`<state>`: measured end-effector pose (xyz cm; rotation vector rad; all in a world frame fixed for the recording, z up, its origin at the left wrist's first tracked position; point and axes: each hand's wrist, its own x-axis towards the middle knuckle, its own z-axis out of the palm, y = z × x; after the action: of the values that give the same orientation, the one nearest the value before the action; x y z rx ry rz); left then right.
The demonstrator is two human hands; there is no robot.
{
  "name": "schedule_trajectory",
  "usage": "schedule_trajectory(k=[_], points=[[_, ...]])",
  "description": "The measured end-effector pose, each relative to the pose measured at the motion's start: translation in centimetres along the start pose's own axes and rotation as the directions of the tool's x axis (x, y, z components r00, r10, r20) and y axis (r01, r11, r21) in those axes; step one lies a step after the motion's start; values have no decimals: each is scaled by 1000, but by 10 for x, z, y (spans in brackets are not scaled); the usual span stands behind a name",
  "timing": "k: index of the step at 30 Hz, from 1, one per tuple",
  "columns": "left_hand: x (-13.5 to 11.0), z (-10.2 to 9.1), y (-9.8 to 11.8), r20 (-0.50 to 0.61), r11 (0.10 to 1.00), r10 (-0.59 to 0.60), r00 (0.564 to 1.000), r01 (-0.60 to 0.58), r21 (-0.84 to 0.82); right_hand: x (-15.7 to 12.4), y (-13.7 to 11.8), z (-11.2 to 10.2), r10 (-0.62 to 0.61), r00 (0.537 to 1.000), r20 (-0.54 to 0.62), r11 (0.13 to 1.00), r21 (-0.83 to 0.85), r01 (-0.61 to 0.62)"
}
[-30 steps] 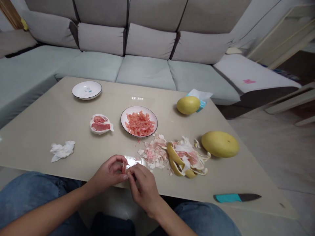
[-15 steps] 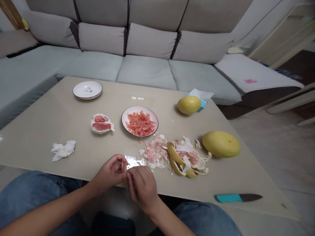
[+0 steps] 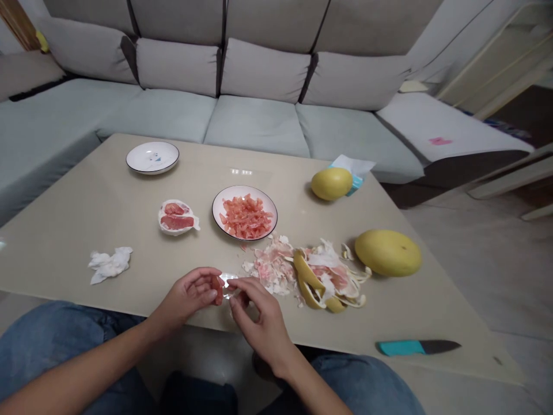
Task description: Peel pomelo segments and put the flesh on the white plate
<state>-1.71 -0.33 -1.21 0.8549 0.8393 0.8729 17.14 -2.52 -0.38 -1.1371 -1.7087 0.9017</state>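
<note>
My left hand (image 3: 186, 297) pinches a small pink piece of pomelo flesh (image 3: 217, 289) just above the near edge of the beige table (image 3: 86, 230). My right hand (image 3: 258, 316) is beside it, thumb and forefinger closed on a thin bit of membrane at that piece. Behind the hands lies a heap of pink-white membrane scraps (image 3: 272, 266) and yellow peel (image 3: 322, 279). A plate of peeled pink flesh (image 3: 245, 213) stands further back, with a part-peeled pomelo chunk (image 3: 176, 217) to its left.
An empty white plate (image 3: 152, 157) sits at the far left, a crumpled tissue (image 3: 110, 263) near left. Two whole yellow pomelos (image 3: 387, 252) (image 3: 331, 183) lie right, a tissue pack (image 3: 354, 173) behind one. A teal-handled knife (image 3: 417, 346) lies near the right edge. Grey sofa behind.
My hands have drawn slightly apart; the right hand has opened a little and shifted right, pulling membrane off. The pink piece now shows more plainly in the left fingers.
</note>
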Motion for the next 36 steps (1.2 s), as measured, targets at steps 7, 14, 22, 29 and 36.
schedule_trajectory(k=[7, 14, 22, 29, 36], points=[[-2, 0, -4, 21, 994, 25, 999, -28, 110, 0, -4, -2, -7, 1000, -19, 998, 66, 8], [-4, 1, -6, 25, 986, 31, 999, -35, 160, -1, -3, 0, 36, 999, -6, 999, 7, -36], [-3, 6, -4, 43, 996, -51, 998, 48, 77, -1, -7, 5, 106, 994, 29, 994, 29, -107], [-2, 5, -7, 1, 993, -92, 996, 92, 76, 0, -5, 9, 150, 989, -3, 988, 47, -149], [-3, 6, -3, 8, 995, -75, 997, 75, 73, 1, -4, 10, 278, 961, -13, 955, 116, -274]])
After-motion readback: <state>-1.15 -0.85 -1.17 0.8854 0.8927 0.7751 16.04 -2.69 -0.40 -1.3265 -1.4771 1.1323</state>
